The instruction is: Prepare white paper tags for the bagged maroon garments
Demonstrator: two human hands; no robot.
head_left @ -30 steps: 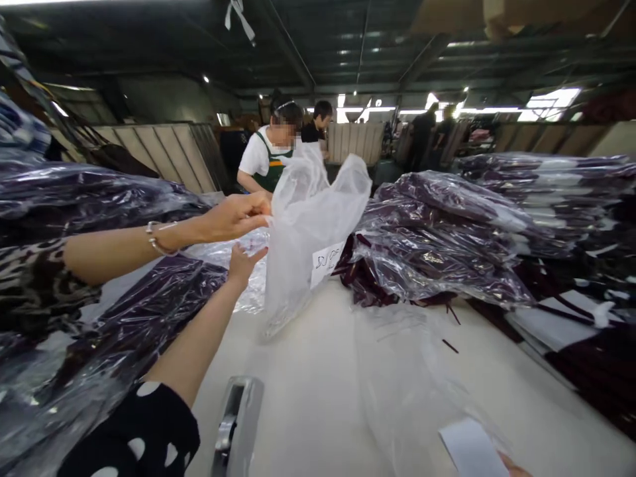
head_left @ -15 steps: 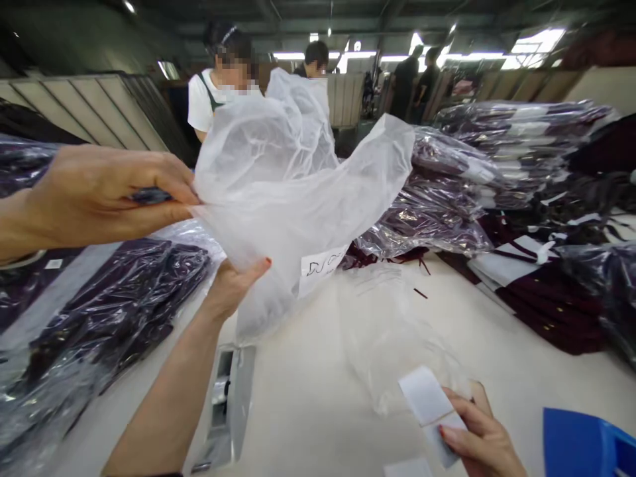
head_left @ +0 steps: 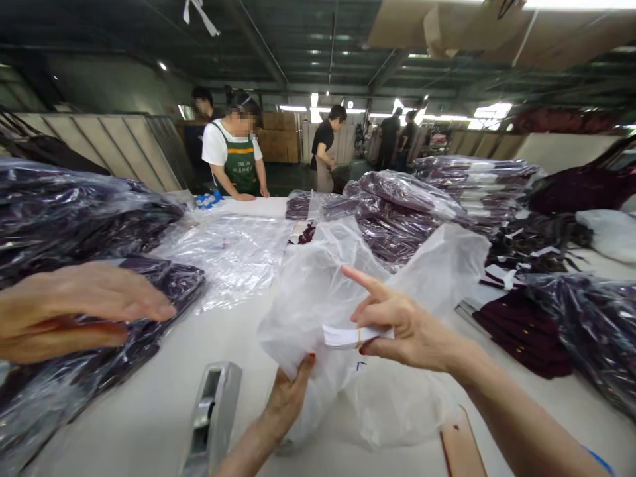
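My left hand (head_left: 291,394) is closed on a translucent white plastic bag (head_left: 322,285), thumb in front, and the crumpled bag stands up over the table. My right hand (head_left: 397,324) is in front of the bag with its index finger stretched out. Between thumb and the other fingers it grips a stack of white labels (head_left: 342,336) bound with a rubber band. A dark printed mark shows below the stack. At the far left, another person's hand (head_left: 84,308) hovers with fingers apart, holding nothing visible.
A grey metal dispenser (head_left: 211,414) and a flat brown piece (head_left: 462,444) lie on the white table. Dark garments in clear bags (head_left: 74,205) are piled left, with more bagged stacks (head_left: 477,185) at the back right. A person in a green apron (head_left: 241,162) stands across the table.
The other person's hand has let go of the bag and drawn left. My right hand has risen with the labels from the lower right to the bag. The bag has dropped lower; the view has tilted up.
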